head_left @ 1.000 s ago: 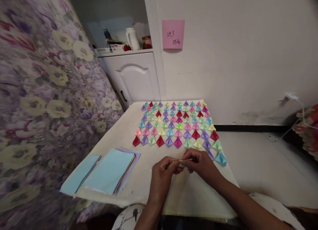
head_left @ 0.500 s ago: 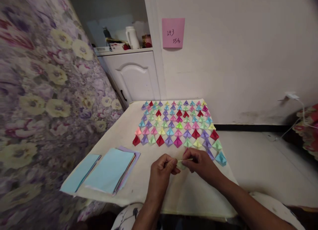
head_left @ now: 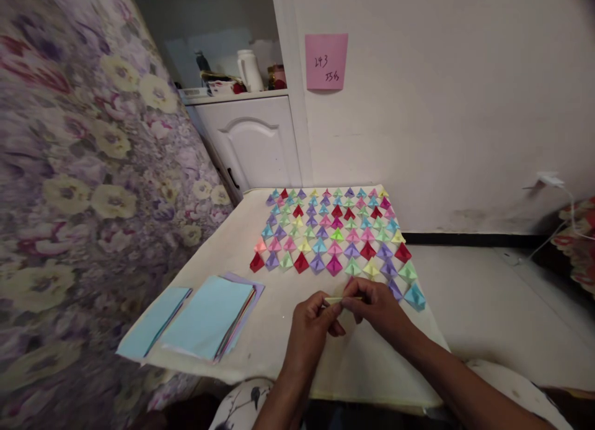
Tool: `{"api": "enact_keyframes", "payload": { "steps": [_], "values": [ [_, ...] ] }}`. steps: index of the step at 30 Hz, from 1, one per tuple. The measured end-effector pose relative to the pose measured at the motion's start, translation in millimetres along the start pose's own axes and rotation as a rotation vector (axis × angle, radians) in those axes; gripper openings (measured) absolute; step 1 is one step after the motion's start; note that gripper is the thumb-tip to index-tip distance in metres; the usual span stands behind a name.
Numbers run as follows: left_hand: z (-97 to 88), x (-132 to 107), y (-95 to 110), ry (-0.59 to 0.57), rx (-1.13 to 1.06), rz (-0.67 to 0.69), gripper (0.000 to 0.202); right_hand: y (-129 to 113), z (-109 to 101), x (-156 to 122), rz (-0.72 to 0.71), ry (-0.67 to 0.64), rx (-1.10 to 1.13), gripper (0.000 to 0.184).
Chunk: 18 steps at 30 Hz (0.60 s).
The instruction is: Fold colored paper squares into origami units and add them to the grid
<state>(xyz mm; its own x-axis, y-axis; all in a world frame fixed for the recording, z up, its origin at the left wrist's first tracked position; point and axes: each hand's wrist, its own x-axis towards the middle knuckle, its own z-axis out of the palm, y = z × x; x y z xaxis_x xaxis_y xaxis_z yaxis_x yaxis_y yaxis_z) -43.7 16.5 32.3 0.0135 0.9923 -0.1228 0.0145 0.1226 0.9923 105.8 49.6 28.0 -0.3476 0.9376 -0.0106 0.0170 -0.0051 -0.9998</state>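
Note:
Both my hands meet over the front middle of a cream table (head_left: 372,368). My left hand (head_left: 313,328) and my right hand (head_left: 376,306) each pinch one end of a small pale yellow-green folded paper (head_left: 338,301), held edge-on just above the tabletop. Beyond my fingers lie rows of several small folded paper shapes (head_left: 332,235) in red, purple, pink, green, yellow and blue. A blue folded shape (head_left: 413,295) and a purple one (head_left: 395,289) sit just right of my right hand.
A stack of coloured paper sheets with light blue on top (head_left: 209,318) and a separate blue sheet (head_left: 153,323) lie at the table's front left. A flowered cloth (head_left: 79,188) rises on the left. A white cabinet (head_left: 251,142), a wall with a pink note (head_left: 326,61), and floor on the right.
My hands stay in nearly the same spot, fingers shifting slightly along the small folded paper. The view has drifted a little.

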Motion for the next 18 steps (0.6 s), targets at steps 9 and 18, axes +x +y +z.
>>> {"api": "enact_keyframes", "payload": {
  "steps": [9, 18],
  "values": [
    [1.9, 1.5, -1.5, -0.012, -0.139, -0.051, 0.019, 2.7, -0.3, 1.8, -0.005, 0.03, 0.021, 0.01],
    [3.5, 2.4, -1.2, 0.02, -0.17, -0.053, 0.018, -5.6, 2.0, -6.9, -0.297, 0.233, -0.406, 0.011]
  ]
}}
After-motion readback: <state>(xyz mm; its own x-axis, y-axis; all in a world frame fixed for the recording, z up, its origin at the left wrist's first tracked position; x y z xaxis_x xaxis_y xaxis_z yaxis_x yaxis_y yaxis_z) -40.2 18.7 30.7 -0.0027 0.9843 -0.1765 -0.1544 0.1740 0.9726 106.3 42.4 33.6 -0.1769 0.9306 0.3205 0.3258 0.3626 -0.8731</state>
